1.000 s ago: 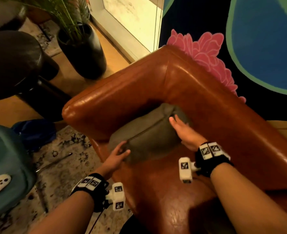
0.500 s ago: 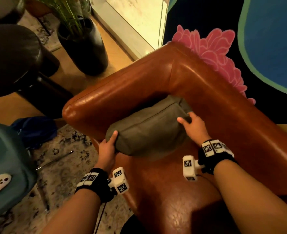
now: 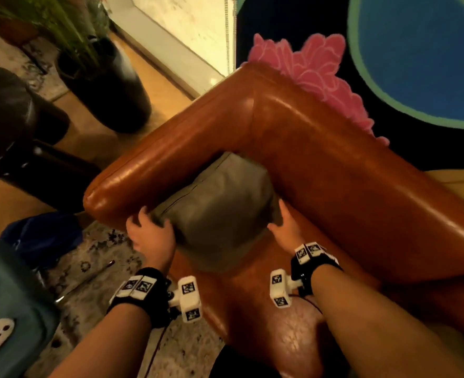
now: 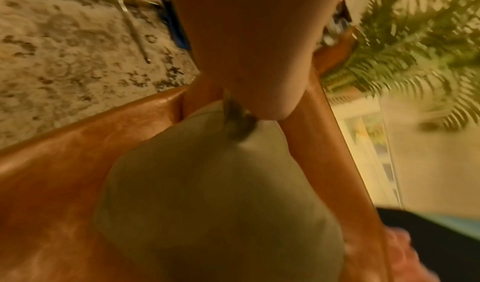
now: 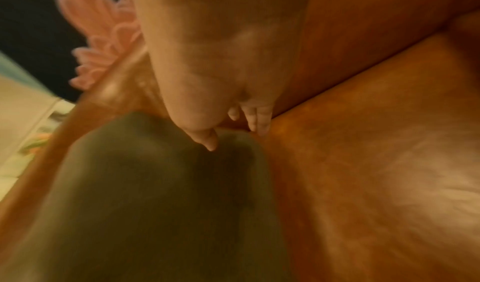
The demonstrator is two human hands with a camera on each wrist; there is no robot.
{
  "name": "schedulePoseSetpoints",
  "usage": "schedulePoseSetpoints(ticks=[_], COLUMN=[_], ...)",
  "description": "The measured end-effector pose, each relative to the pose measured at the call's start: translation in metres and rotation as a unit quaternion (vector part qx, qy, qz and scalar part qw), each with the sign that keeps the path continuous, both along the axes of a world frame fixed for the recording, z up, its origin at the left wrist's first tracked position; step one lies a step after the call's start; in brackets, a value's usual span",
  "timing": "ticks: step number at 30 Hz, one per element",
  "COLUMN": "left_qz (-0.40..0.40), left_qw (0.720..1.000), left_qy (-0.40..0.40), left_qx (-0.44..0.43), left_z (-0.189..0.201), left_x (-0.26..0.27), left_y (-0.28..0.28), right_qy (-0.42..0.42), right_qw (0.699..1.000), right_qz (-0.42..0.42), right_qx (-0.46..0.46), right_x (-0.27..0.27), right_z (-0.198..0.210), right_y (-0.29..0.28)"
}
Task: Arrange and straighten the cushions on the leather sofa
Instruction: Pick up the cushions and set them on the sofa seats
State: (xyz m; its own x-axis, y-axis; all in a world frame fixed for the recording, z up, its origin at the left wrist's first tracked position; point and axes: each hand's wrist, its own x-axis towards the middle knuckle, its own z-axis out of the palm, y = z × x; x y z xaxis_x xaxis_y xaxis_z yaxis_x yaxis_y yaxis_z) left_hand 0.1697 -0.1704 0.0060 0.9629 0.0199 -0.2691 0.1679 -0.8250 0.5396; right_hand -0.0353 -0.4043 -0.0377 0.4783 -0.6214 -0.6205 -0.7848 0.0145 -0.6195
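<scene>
A grey-olive cushion [image 3: 222, 211] stands in the corner of the brown leather sofa [image 3: 334, 173], leaning against the armrest [image 3: 157, 165] and backrest. My left hand [image 3: 146, 227] grips its near left corner, with fingers curled round it. In the left wrist view the cushion [image 4: 221, 194] has its corner bunched under the left hand [image 4: 259, 106]. My right hand [image 3: 279, 222] presses with straight fingers against the cushion's right edge. In the right wrist view the right hand's [image 5: 233, 130] thumb lies on the cushion [image 5: 168, 194] and its fingers reach past the edge, by the seat.
A black planter [image 3: 111, 85] with a leafy plant and a dark round stool [image 3: 4, 118] stand left of the armrest. A patterned rug [image 3: 94, 268] holds a blue cloth [image 3: 42, 236]. A teal seat [image 3: 7, 296] is at near left. Bare sofa seat [image 3: 266, 336] lies before the cushion.
The cushion has been turned and pushed deeper into the sofa corner. My left hand moved up to its near left corner; my right hand slid from its top to its right edge.
</scene>
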Motion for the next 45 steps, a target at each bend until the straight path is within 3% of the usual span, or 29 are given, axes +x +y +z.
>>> schedulePoseSetpoints(ticks=[2, 4, 8, 10, 13, 15, 19, 21, 24, 27, 28, 30, 31, 32, 34, 38, 40, 41, 42, 45], left_qz=[-0.16, -0.329, -0.596, -0.679, -0.781, -0.812, -0.84, -0.854, -0.86, -0.876, -0.887, -0.898, -0.893, -0.877, -0.821, -0.678, -0.601, -0.593, -0.596, -0.603], left_qw=[0.982, 0.936, 0.796, 0.719, 0.592, 0.537, 0.485, 0.464, 0.449, 0.426, 0.407, 0.382, 0.385, 0.406, 0.493, 0.641, 0.724, 0.738, 0.732, 0.686], left_qy=[-0.102, -0.125, 0.046, 0.142, 0.2, 0.226, 0.239, 0.233, 0.243, 0.227, 0.216, 0.217, 0.233, 0.255, 0.286, 0.344, 0.335, 0.324, 0.325, 0.382], left_qx=[0.014, -0.031, -0.095, -0.05, 0.02, 0.04, 0.041, 0.027, 0.002, -0.003, -0.001, 0.005, 0.012, 0.019, 0.037, 0.105, 0.051, 0.002, -0.048, -0.145], left_z=[0.016, 0.017, 0.029, 0.032, 0.029, 0.022, 0.023, 0.033, 0.051, 0.062, 0.066, 0.064, 0.063, 0.059, 0.049, 0.048, 0.039, 0.037, 0.033, 0.045], left_x=[-0.019, -0.047, -0.153, -0.209, -0.306, -0.355, -0.462, -0.517, -0.594, -0.66, -0.683, -0.718, -0.736, -0.751, -0.78, -0.816, -0.815, -0.811, -0.802, -0.777], left_y=[-0.028, -0.063, -0.143, -0.165, -0.18, -0.18, -0.185, -0.19, -0.195, -0.188, -0.183, -0.172, -0.167, -0.162, -0.153, -0.134, -0.134, -0.138, -0.143, -0.157], right_qy=[0.05, 0.075, 0.09, 0.085, 0.107, 0.121, 0.141, 0.163, 0.162, 0.131, 0.133, 0.119, 0.079, 0.032, -0.027, -0.126, -0.143, -0.143, -0.138, -0.068], right_qw=[0.998, 0.993, 0.977, 0.959, 0.927, 0.902, 0.796, 0.72, 0.616, 0.529, 0.52, 0.55, 0.577, 0.607, 0.646, 0.611, 0.622, 0.63, 0.639, 0.672], right_qz=[-0.047, -0.086, -0.192, -0.269, -0.359, -0.414, -0.584, -0.665, -0.753, -0.816, -0.824, -0.822, -0.811, -0.794, -0.761, -0.77, -0.745, -0.734, -0.725, -0.72], right_qx=[0.014, 0.015, 0.007, 0.022, 0.009, -0.02, -0.079, -0.115, -0.165, -0.192, -0.178, -0.091, -0.048, -0.013, 0.048, 0.133, 0.194, 0.21, 0.216, 0.157], right_x=[-0.056, -0.115, -0.252, -0.316, -0.407, -0.454, -0.555, -0.599, -0.642, -0.686, -0.704, -0.74, -0.759, -0.776, -0.8, -0.822, -0.828, -0.836, -0.843, -0.863], right_z=[-0.002, 0.002, 0.009, 0.003, 0.025, 0.041, 0.072, 0.089, 0.119, 0.122, 0.12, 0.112, 0.104, 0.095, 0.088, 0.087, 0.094, 0.098, 0.099, 0.102], right_y=[-0.003, -0.007, -0.009, -0.001, 0.03, 0.05, 0.091, 0.106, 0.115, 0.116, 0.117, 0.12, 0.123, 0.126, 0.13, 0.138, 0.146, 0.148, 0.151, 0.148])
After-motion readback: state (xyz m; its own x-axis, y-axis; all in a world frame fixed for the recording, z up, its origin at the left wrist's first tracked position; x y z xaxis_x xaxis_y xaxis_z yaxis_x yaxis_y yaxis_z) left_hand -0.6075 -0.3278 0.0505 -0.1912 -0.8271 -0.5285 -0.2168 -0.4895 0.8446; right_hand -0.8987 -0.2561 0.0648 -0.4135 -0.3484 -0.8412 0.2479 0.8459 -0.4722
